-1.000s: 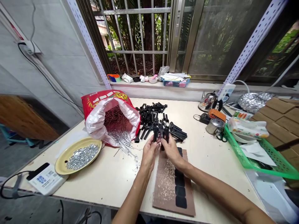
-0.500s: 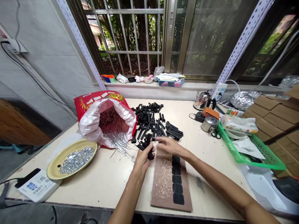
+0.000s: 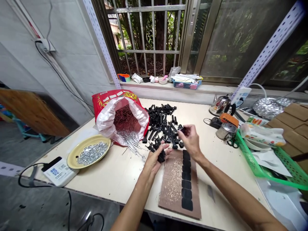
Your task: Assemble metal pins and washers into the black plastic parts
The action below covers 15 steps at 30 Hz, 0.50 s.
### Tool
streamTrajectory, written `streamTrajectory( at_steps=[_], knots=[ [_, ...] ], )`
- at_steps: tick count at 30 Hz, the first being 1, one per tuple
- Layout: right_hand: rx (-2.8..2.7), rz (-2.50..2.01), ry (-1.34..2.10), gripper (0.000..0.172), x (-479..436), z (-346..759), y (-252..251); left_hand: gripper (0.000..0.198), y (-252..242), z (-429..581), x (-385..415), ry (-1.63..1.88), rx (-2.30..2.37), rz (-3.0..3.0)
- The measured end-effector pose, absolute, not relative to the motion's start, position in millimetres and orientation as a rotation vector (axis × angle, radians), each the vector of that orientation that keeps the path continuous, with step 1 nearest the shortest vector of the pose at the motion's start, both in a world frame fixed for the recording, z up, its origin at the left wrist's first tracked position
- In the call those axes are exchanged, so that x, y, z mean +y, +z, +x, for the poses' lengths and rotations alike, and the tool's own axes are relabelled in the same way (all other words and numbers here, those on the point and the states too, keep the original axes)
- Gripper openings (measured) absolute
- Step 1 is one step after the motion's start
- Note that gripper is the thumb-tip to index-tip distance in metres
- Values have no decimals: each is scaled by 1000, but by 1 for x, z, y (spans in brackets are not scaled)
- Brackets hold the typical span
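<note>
My left hand (image 3: 156,158) is closed around several black plastic pieces (image 3: 161,156), which stick out past its fingers. To its right, my right hand (image 3: 190,141) pinches a dark piece (image 3: 182,131) at the right edge of a loose pile of black plastic pieces (image 3: 166,120); the fingers partly cover it. Just below both hands lies a brown board (image 3: 176,210), with a column of black rounded squares (image 3: 186,184) along its right side and pale speckles to the left of them.
An open red bag (image 3: 102,98) of thin metal rods lies at the left. A yellow dish (image 3: 72,160) holds small silvery parts, with a white device (image 3: 60,173) in front. On the right stand a green basket (image 3: 249,160), a lidded metal cup (image 3: 225,131) and a kettle (image 3: 220,105).
My right hand has moved away from the left hand, rightward and up to the pile's edge, and pinches a dark piece. My left hand keeps its pieces. The view has shifted left.
</note>
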State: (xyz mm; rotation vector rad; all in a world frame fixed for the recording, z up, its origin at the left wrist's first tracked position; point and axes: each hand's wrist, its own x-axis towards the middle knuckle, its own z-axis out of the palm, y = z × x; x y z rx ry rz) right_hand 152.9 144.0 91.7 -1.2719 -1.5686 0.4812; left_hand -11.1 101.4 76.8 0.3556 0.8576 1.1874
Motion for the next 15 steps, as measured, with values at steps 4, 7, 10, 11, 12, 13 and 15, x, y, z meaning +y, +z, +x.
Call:
streamTrajectory(
  at_steps=[4, 7, 10, 11, 12, 13, 15],
  knots=[
    [-1606, -1111, 585, 16, 106, 115, 81, 24, 74, -4, 102, 1297, 764, 236],
    [-1945, -884, 573, 12, 96, 109, 69, 15, 70, -12, 104, 1276, 782, 111],
    [-2092, -884, 642, 18, 115, 123, 69, 22, 64, -27, 102, 1233, 850, 140],
    [-2068, -1010, 617, 20, 127, 129, 69, 26, 63, -30, 101, 1240, 882, 185],
    [-2038, -1182, 551, 21, 140, 135, 69, 29, 62, -31, 99, 1260, 919, 239],
    [-2034, -1364, 470, 21, 152, 139, 69, 31, 61, -31, 97, 1282, 960, 297],
    [-2078, -1647, 334, 23, 173, 142, 64, 33, 61, -28, 94, 1341, 1029, 411]
  ],
)
